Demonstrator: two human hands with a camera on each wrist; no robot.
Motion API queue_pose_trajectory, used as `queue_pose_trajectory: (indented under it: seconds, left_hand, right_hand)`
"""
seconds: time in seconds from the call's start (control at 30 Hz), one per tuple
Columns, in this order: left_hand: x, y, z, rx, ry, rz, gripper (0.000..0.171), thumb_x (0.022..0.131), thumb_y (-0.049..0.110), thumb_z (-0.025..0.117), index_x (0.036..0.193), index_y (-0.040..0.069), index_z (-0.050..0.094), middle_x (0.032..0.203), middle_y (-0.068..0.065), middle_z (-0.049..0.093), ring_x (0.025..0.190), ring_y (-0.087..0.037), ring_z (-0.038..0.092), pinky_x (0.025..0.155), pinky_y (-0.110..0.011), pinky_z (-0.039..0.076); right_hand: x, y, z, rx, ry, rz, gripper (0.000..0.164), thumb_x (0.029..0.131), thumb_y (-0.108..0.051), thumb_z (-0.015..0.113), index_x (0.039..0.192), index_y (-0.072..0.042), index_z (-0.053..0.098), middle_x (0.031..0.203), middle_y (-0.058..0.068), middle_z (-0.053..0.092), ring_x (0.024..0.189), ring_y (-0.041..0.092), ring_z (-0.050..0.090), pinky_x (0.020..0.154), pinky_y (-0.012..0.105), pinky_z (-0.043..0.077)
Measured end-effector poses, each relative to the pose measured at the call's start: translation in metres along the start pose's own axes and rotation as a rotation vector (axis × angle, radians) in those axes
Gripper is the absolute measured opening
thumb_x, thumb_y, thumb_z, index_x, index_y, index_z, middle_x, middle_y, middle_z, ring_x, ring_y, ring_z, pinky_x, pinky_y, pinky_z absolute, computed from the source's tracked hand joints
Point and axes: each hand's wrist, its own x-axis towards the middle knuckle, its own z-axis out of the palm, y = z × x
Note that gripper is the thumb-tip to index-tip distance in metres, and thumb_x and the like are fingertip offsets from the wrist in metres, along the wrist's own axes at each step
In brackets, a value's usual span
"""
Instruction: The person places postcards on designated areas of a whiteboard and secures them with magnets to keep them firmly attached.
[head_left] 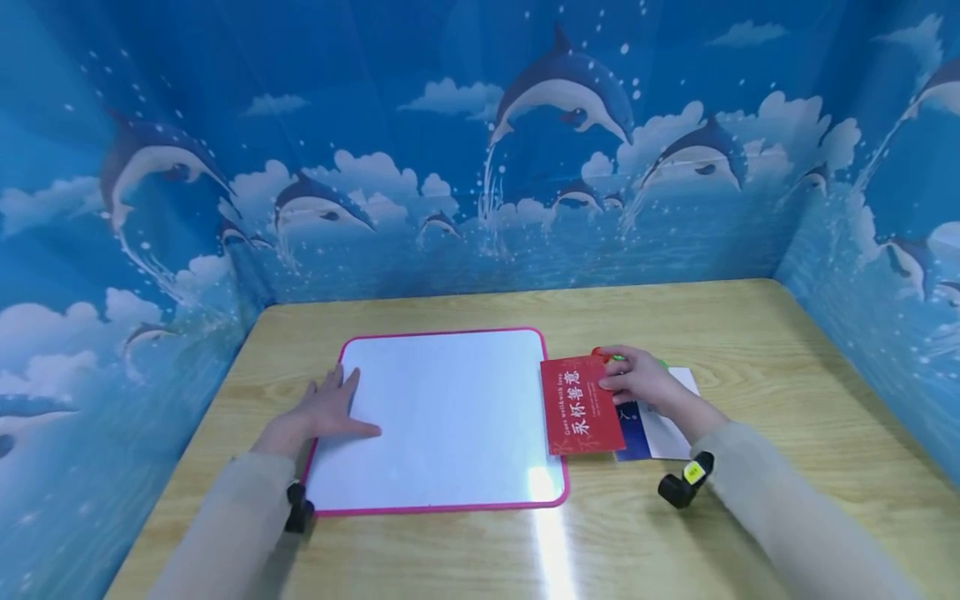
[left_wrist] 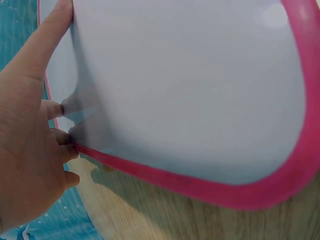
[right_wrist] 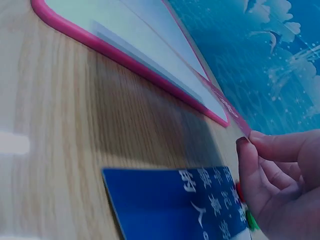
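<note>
A whiteboard (head_left: 435,417) with a pink frame lies on the wooden table. My left hand (head_left: 328,410) rests on its left edge with fingers spread, thumb over the white surface; the left wrist view shows the fingertips at the pink rim (left_wrist: 165,180). My right hand (head_left: 643,382) pinches a red card (head_left: 577,408) with white writing by its right edge, between thumb and fingers. In the right wrist view the card (right_wrist: 227,107) is seen nearly edge-on, raised above the table, its left side overlapping the board's right rim in the head view.
Below the right hand lie a dark blue card (right_wrist: 150,200) with white characters and a white card (head_left: 669,433). Small red (head_left: 597,351) and green (head_left: 663,364) things show beside the right hand. A dolphin-print curtain (head_left: 450,150) surrounds the table (head_left: 480,550).
</note>
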Motion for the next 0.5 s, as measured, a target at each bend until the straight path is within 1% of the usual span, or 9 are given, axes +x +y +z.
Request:
queue_pose_trajectory:
  seconds: [0.07,0.13,0.33,0.5]
  left_hand:
    - [-0.001,0.001,-0.001,0.000,-0.002,-0.002,0.120,0.068,0.066,0.069,0.149,0.001,0.009,0.153,-0.030,-0.004,0.140,-0.048,-0.004,0.109,-0.067,-0.002]
    - [-0.001,0.001,-0.002,-0.001,-0.004,-0.001,0.120,0.068,0.065,0.069,0.149,0.001,0.009,0.153,-0.030,-0.004,0.140,-0.049,-0.003,0.109,-0.067,-0.002]
    - [-0.002,0.002,-0.001,0.006,0.003,0.004,0.120,0.068,0.065,0.069,0.149,0.000,0.010,0.153,-0.031,-0.002,0.140,-0.049,-0.002,0.110,-0.066,-0.001]
    - [-0.003,0.002,-0.001,0.016,0.001,0.004,0.120,0.068,0.066,0.068,0.149,0.000,0.010,0.153,-0.031,-0.002,0.140,-0.049,-0.002,0.109,-0.067,-0.001]
  right_hand:
    - [0.003,-0.003,0.007,0.007,-0.005,-0.004,0.064,0.090,-0.005,0.059,0.145,-0.004,0.028,0.104,0.010,0.059,0.069,0.009,0.063,0.063,0.027,0.057]
    - [0.006,-0.006,0.014,0.019,-0.013,-0.005,0.063,0.089,-0.004,0.059,0.145,-0.005,0.030,0.101,0.009,0.059,0.066,0.009,0.063,0.061,0.027,0.056]
    - [0.014,-0.015,0.035,0.029,-0.029,0.000,0.061,0.089,-0.003,0.060,0.144,-0.007,0.033,0.111,0.016,0.059,0.070,0.012,0.065,0.063,0.028,0.057]
    - [0.018,-0.021,0.048,0.050,-0.041,-0.006,0.061,0.088,-0.002,0.060,0.143,-0.008,0.034,0.113,0.018,0.058,0.074,0.015,0.066,0.065,0.029,0.057]
